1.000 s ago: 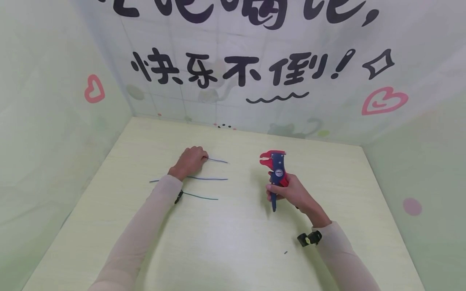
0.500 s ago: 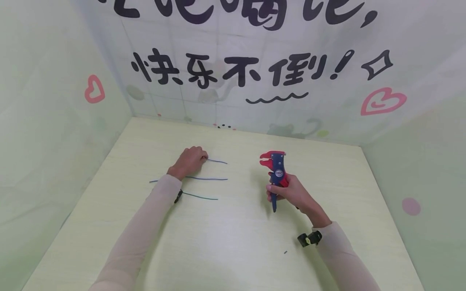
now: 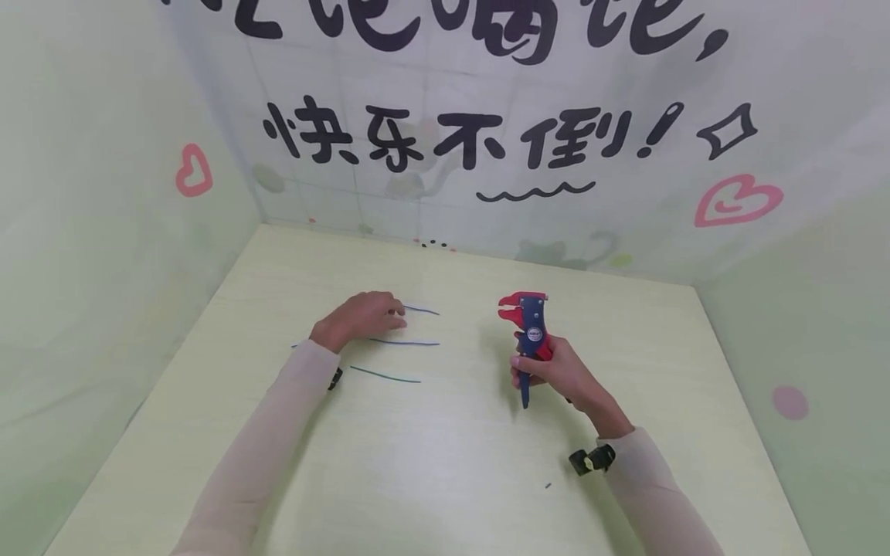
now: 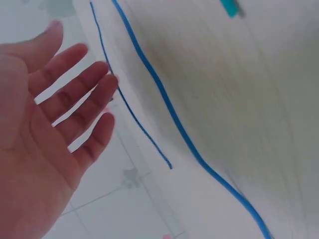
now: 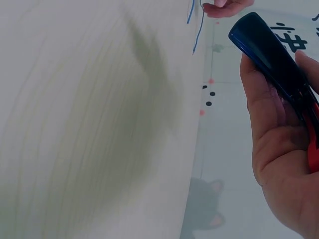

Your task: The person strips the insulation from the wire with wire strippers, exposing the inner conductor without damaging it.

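Note:
My left hand (image 3: 358, 316) hovers over the left part of the table with its fingers loosely extended; its bare palm faces the left wrist camera. A blue wire (image 3: 422, 310) lies just beyond it, partly hidden by the fingers. Under the hand and nearer to me lies a second blue wire (image 3: 410, 343), its middle covered. A shorter-looking green wire (image 3: 385, 375) lies closest to me. My right hand (image 3: 566, 371) grips a blue and red wire stripper (image 3: 532, 320) by the handles, held upright with its red jaws apart and facing left. The right wrist view shows its dark handle end (image 5: 271, 55).
A tiny dark scrap (image 3: 548, 486) lies on the pale table (image 3: 445, 463) by the right wrist's strapped camera (image 3: 591, 460). Printed sheets (image 3: 431, 208) hang as walls at the back and both sides.
My left hand has let go of the far blue wire, opened its fingers and drawn slightly back. The right hand keeps its grip on the wire stripper. The head view has shifted slightly.

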### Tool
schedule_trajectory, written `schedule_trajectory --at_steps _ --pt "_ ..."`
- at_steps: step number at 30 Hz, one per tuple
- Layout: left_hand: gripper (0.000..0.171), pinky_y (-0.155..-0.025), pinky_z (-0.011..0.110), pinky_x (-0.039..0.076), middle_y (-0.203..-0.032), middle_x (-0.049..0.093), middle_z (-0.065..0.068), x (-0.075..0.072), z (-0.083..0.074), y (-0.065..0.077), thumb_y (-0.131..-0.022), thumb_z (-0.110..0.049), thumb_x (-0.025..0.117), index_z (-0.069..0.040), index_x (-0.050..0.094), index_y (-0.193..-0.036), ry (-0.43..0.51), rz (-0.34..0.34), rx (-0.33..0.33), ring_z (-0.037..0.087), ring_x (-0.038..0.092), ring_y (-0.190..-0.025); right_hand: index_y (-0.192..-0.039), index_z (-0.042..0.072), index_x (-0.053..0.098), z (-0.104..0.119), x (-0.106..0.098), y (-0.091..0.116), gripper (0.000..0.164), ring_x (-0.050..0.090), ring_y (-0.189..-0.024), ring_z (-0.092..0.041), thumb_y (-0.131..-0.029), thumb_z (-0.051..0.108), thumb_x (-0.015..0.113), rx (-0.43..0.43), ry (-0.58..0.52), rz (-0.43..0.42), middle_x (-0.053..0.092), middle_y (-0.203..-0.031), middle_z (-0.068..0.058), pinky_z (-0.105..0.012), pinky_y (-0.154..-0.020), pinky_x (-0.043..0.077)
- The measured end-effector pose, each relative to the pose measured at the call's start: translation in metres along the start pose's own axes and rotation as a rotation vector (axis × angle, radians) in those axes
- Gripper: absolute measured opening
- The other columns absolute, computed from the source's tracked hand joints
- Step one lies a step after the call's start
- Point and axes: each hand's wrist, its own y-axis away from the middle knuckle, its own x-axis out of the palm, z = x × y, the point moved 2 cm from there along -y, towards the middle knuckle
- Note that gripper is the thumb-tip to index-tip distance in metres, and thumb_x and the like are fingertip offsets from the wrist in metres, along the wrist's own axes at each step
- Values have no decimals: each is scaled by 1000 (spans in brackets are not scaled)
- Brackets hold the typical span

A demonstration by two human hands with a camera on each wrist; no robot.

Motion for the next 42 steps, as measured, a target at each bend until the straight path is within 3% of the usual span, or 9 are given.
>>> schedule_trajectory --at_steps 4,8,13,27,36,42 --pt "22 -89 38 49 -106 68 1 3 -6 7 -93 -29 68 -13 74 -108 -16 83 53 18 58 -93 -115 -4 51 0 0 0 43 71 -81 -29 -92 26 72 -4 2 -2 67 -97 -30 -41 -81 59" --pt "12 -86 35 49 -100 67 -3 9 -7 10 -90 -22 72 -16 74 -100 -62 108 67 15 57 -90 -120 -8 49 0 0 0 49 71 -81 -28 -92 26 72 5 -1 2 69 -95 -25 -41 -81 59" --pt "3 -83 35 49 -95 65 -4 13 -6 10 -91 -18 71 -16 73 -92 -73 82 47 15 57 -88 -123 -11 47 1 1 0 54 71 -80 -27 -92 24 73 14 -8 -1 70 -91 -18 -41 -81 59" --pt "12 -78 32 45 -86 62 -3 12 -6 12 -95 -14 63 -16 69 -84 -38 60 29 16 53 -81 -120 -9 50 0 3 2 48 71 -79 -27 -92 23 73 12 -13 12 69 -94 -24 -42 -80 59" --pt "15 -78 31 45 -85 62 -2 10 -7 7 -98 -12 57 -14 68 -88 13 30 88 16 54 -80 -125 -10 48 -5 5 1 52 71 -81 -28 -92 23 72 21 -6 26 65 -100 -32 -40 -81 59" --pt "16 -75 29 45 -85 61 -2 1 -21 5 -99 -11 56 -10 70 -91 98 10 156 15 53 -78 -125 -11 48 -7 7 0 53 70 -82 -28 -93 23 71 23 0 40 67 -99 -30 -40 -82 59"
